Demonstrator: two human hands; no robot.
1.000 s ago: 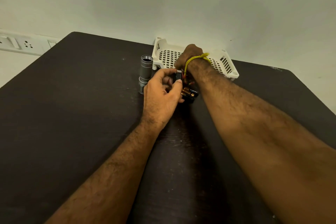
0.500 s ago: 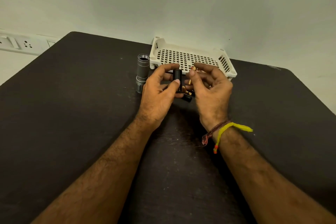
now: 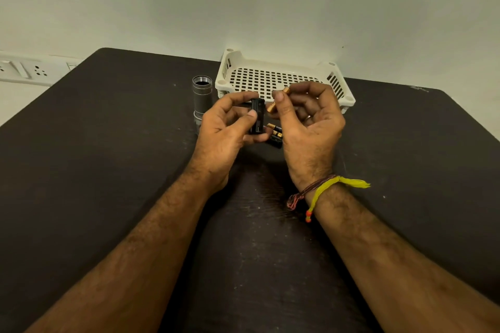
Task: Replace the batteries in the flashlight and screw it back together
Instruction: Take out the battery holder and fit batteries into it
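At the far left, a white switch-and-socket strip [image 3: 24, 70] runs along the pale wall beside my dark, matte table [image 3: 94, 170], whose surface is scuffed and dusted with light specks. Moving right, the grey metal flashlight tube [image 3: 202, 97] stands upright on the table, a ribbed cylinder with its threaded mouth open at the top, its foot partly hidden behind my left hand [image 3: 224, 135]. My left thumb and forefinger pinch a small black plastic battery holder [image 3: 257, 116], held upright just above the table, my other fingers curled loosely beneath it. Just right of it, two loose batteries [image 3: 275, 132], copper-topped with black bodies, lie side by side on the table between my hands. My right hand [image 3: 308, 127] pinches one more battery [image 3: 278, 98] between thumb and forefinger, tilted, its copper end toward the holder and very near it; I cannot tell whether the two touch. My remaining right fingers are half curled in toward the palm. Behind both hands, against the wall, sits a shallow white plastic basket [image 3: 343, 94] with a perforated grid floor and slotted sides. Round my right wrist hang a yellow thread band with a loose tassel [image 3: 328, 186] and a thinner reddish-brown thread [image 3: 300, 194].
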